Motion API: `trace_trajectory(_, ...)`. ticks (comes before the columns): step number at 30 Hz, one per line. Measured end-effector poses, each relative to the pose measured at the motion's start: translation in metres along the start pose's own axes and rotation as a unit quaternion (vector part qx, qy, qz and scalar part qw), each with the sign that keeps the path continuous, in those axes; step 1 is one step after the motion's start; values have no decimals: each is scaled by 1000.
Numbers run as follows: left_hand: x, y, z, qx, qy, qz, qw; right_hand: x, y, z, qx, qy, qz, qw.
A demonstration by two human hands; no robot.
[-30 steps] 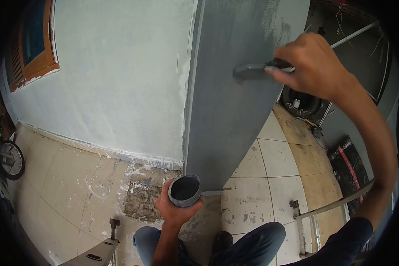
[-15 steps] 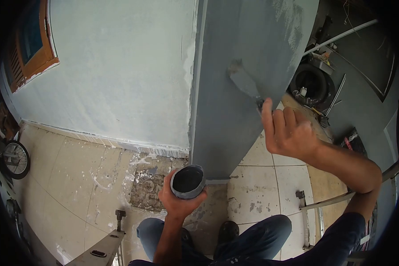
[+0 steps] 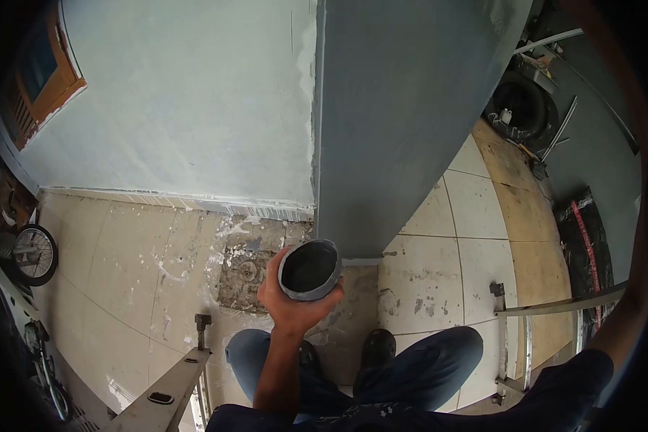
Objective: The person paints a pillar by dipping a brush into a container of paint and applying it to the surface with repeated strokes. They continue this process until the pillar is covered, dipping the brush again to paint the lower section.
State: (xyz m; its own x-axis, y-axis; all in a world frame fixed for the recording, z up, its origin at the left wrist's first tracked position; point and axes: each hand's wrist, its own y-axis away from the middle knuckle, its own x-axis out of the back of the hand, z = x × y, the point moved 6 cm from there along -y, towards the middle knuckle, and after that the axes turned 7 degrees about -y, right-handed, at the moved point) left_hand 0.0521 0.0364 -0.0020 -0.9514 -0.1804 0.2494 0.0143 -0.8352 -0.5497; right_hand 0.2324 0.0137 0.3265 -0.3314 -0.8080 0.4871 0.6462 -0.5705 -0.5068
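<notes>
My left hand (image 3: 294, 308) is wrapped round a small grey paint pot (image 3: 311, 294), its open top facing up and its inside dark. The pot is held above the floor near the foot of a dark grey painted column (image 3: 396, 129). At the right edge my right forearm (image 3: 632, 317) reaches upward out of the picture, so the right hand and anything in it are hidden.
A pale wall (image 3: 187, 101) adjoins the column on the left. Metal frame parts (image 3: 169, 389) stand on both sides of my knees. A wheel (image 3: 34, 253) is at the far left, a tyre (image 3: 520, 108) at the upper right. Splatter marks the tiled floor (image 3: 425, 288).
My right hand, which held a paintbrush against the column, has swung up and right out of view. The left hand with the pot has shifted slightly up and right.
</notes>
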Motion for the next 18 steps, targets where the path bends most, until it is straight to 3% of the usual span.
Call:
trace_trajectory(6, 3, 1, 2, -14, -2, -19, 1000, 2, -11, 2, -112, 185, -136, 967)
trace_trajectory(7, 3, 1, 1, -10, -4, -24, 1000, -13, 17, -33, -37, 232, -5, 972)
trace_trajectory(8, 4, 1, 3, -18, -5, -17, 1000, -38, 35, -43, 126, 313, 8, 941)
trace_trajectory(9, 6, 1, 4, -27, -6, -9, 1000, -47, 46, -62, 138, 343, -44, 928)
trace_trajectory(11, 7, 0, 6, -29, -4, -10, 1000, -54, 63, -89, 146, 329, -31, 932)
trace_trajectory(13, 8, 2, 7, -30, 0, -10, 1000, -57, 79, -107, 140, 198, -86, 966)
trace_trajectory(16, 8, 2, 8, -34, 2, -14, 999, -72, 116, -123, 146, 125, -132, 972)
trace_trajectory(18, 8, 2, 9, -37, 2, -13, 999, -82, 140, -130, 172, -24, -153, 973)
